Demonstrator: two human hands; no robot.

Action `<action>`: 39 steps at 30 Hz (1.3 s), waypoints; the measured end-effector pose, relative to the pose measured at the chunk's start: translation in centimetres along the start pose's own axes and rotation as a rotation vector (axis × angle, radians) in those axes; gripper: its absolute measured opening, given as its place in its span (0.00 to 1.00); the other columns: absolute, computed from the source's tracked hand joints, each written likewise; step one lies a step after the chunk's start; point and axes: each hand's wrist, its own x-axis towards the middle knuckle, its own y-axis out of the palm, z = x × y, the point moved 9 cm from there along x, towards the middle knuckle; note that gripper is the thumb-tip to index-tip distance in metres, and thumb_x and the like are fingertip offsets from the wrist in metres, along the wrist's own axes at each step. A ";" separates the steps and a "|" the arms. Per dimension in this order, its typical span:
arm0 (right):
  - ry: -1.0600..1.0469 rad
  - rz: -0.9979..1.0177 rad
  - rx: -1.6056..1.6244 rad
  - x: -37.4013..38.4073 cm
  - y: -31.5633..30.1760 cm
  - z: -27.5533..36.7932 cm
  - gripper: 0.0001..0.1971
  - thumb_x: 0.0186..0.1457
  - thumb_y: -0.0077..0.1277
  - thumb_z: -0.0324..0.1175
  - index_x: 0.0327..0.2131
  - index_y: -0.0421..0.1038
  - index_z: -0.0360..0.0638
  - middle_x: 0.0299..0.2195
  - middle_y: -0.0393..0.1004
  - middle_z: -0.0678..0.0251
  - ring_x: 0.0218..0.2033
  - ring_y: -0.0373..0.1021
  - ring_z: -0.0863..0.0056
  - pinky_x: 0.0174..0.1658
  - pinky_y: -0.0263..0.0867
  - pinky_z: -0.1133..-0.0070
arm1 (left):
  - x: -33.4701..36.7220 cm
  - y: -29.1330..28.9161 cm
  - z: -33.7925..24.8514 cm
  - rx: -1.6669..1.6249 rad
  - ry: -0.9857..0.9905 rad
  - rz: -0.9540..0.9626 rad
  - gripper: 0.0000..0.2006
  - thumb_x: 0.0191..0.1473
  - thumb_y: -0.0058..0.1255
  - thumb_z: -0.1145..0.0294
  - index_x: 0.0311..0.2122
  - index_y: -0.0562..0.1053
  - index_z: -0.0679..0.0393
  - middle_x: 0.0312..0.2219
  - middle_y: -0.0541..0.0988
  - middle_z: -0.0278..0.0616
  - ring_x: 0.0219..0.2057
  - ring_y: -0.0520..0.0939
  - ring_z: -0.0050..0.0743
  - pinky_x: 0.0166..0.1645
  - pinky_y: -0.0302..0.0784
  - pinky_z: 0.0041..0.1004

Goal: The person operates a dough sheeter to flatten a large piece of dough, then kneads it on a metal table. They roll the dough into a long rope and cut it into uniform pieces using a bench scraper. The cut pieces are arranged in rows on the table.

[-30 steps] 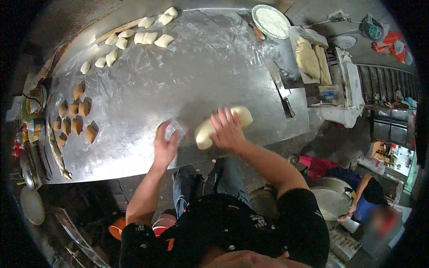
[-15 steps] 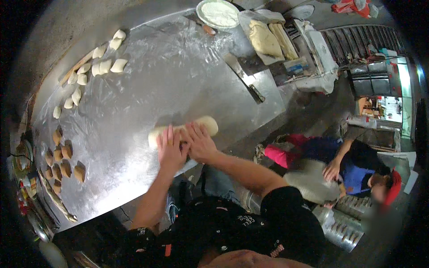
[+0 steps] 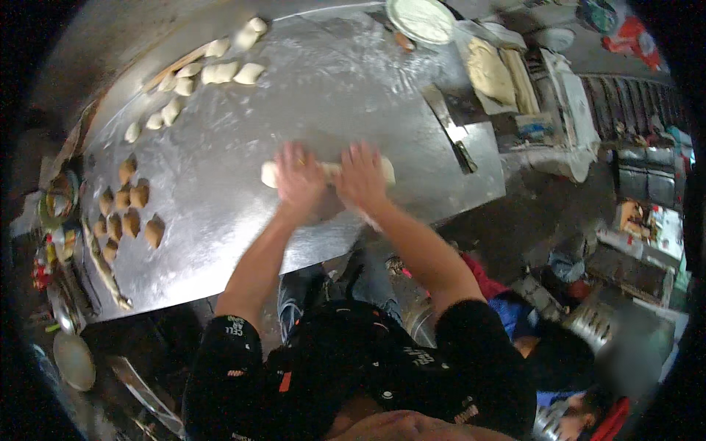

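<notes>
A pale roll of dough (image 3: 389, 172) lies crosswise on the floured metal table (image 3: 220, 162) in front of me. My left hand (image 3: 300, 178) presses flat on its left part, fingers stretched forward and blurred. My right hand (image 3: 360, 178) lies on the right part in the same way, fingers out. Between and beside the hands only the middle and both ends of the roll show. Neither hand is wrapped round it. To the right, a wide-bladed knife (image 3: 446, 121) with a dark handle rests on the table.
Several white dough pieces (image 3: 219, 73) sit at the far left, with brown pieces (image 3: 139, 195) nearer. A bowl of white powder (image 3: 421, 20) stands at the back, beside yellowish dough slabs (image 3: 489, 73). Another person (image 3: 559, 356) is close by at the lower right.
My hands have pushed the dough roll forward, away from me, and sit farther apart on it. The view has shifted, and the other person now appears lower in the picture.
</notes>
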 end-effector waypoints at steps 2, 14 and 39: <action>-0.019 0.029 0.013 -8.0 2.0 1.8 0.29 0.56 0.45 0.42 0.57 0.63 0.34 0.61 0.60 0.47 0.64 0.52 0.46 0.63 0.47 0.48 | -6.1 -1.0 -5.1 -0.332 0.042 -0.142 0.27 0.57 0.45 0.54 0.58 0.67 0.60 0.59 0.65 0.57 0.62 0.62 0.57 0.64 0.52 0.56; 0.089 -0.242 -0.157 8.5 -0.8 -4.7 0.30 0.54 0.48 0.48 0.53 0.66 0.34 0.58 0.62 0.45 0.63 0.54 0.45 0.61 0.50 0.49 | 9.2 -0.5 2.8 -0.282 -0.242 -0.345 0.27 0.57 0.43 0.46 0.55 0.70 0.56 0.58 0.66 0.51 0.60 0.64 0.52 0.62 0.55 0.59; -0.122 -0.185 -0.029 -2.8 2.2 7.8 0.22 0.57 0.46 0.44 0.50 0.71 0.43 0.56 0.64 0.46 0.58 0.58 0.39 0.56 0.54 0.45 | -10.3 3.0 3.8 -0.399 -0.364 -0.101 0.29 0.61 0.40 0.49 0.64 0.62 0.52 0.64 0.57 0.55 0.66 0.54 0.61 0.65 0.43 0.64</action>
